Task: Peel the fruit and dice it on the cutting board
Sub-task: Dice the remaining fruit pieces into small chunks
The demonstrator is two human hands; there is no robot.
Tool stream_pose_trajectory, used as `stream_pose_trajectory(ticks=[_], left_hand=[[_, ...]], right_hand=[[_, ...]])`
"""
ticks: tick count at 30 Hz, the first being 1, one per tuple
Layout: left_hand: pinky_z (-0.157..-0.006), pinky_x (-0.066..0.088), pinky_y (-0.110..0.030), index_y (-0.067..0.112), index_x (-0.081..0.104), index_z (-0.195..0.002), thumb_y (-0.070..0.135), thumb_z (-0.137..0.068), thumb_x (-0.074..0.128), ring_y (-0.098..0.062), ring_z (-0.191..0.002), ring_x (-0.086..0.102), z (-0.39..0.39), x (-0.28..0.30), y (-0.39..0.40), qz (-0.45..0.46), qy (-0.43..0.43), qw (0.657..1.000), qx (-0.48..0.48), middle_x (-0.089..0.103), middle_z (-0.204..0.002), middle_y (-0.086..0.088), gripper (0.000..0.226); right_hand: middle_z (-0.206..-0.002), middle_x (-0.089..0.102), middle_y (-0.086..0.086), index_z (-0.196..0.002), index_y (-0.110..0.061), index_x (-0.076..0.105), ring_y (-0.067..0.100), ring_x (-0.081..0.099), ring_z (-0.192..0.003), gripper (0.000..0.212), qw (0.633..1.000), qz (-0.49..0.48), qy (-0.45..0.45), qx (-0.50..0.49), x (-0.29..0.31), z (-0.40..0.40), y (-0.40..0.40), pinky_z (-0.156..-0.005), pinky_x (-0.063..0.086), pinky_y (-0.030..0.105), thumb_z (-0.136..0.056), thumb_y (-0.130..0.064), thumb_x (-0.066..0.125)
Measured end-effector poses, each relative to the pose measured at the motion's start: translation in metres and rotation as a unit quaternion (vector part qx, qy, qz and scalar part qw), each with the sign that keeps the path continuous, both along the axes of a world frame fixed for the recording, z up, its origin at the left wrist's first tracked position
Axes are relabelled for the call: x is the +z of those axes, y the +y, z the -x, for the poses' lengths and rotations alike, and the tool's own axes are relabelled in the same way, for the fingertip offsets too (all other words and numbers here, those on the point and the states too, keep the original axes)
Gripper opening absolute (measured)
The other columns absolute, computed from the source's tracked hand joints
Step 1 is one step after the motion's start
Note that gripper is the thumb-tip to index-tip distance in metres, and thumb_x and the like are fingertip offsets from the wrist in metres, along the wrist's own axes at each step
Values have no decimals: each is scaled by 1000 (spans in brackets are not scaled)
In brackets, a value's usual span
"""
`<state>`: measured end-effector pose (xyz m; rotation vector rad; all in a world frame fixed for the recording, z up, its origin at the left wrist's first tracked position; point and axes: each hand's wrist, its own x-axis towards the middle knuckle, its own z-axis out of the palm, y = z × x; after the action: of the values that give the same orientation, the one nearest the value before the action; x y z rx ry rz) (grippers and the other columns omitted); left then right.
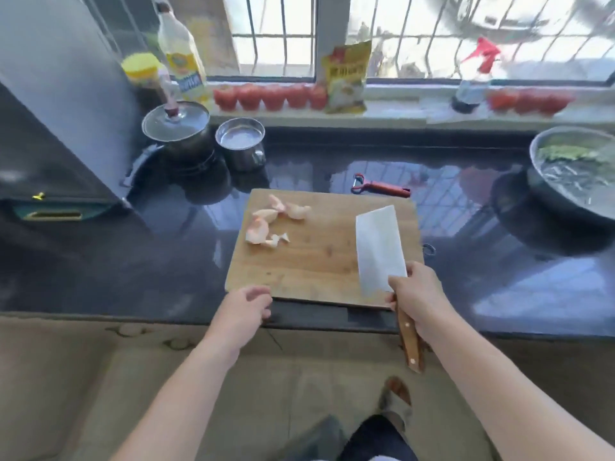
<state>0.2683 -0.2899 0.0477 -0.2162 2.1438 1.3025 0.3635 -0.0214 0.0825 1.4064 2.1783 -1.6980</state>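
A wooden cutting board (316,257) lies on the dark counter. Several pale pink peel pieces (269,221) are scattered on its far left part. My right hand (416,297) grips the wooden handle of a cleaver (379,247), whose broad blade lies over the board's right side. My left hand (246,307) hovers at the board's near left corner, fingers loosely curled, holding nothing. A red peeler (382,187) lies on the counter just beyond the board. No whole fruit shows on the board.
A lidded pot (176,128) and a small steel pot (241,143) stand at the back left. A steel bowl with greens in water (572,168) sits at the right. Bottles, a yellow bag (346,78) and red tomatoes (269,96) line the windowsill.
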Motion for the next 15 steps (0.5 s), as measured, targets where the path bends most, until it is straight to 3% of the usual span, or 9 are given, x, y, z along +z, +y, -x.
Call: stream_pose_trajectory(ticks=[3,6,9,12,15], left_hand=[[-100,54,-41,31,67,-108,28,-104,56,-17,-105,68,12,-8,55,48,13,999,17,70,-116,4,12],[-90,46,-30,24,66,-123,22,-103,53,-18,-110,61,36,-10,92,133,84,988,1,65,-118,7,23],[-89,53,-38,22,68,-117,17,-100,51,-27,-105,62,59,-16,96,233,157,959,-15,68,-123,0,25],[-76,46,-38,21,64,-117,7,-99,45,-29,-104,58,86,-23,86,329,260,902,-101,59,-136,2,30],[-73,41,-38,17,69,-107,1,-91,55,-29,-99,54,122,-38,72,363,393,806,-252,64,-117,-2,26]], right_hand=[[-81,67,11,-94,-14,68,23,58,-55,25,1000,1,-7,17,-4,-12,54,-55,48,36,-90,2,49],[-82,70,17,-99,-15,69,24,59,-55,23,999,3,-19,33,-8,-6,86,-54,48,38,-91,-1,52],[-85,72,15,-99,-22,68,23,62,-57,25,998,9,-14,55,-8,13,88,-56,48,38,-92,-4,52],[-87,73,10,-102,-27,67,21,63,-59,28,998,21,-5,62,-8,33,77,-58,50,36,-94,-4,53],[-87,73,13,-100,-27,68,22,63,-60,26,999,31,-1,40,-13,47,64,-60,50,38,-93,-6,54]])
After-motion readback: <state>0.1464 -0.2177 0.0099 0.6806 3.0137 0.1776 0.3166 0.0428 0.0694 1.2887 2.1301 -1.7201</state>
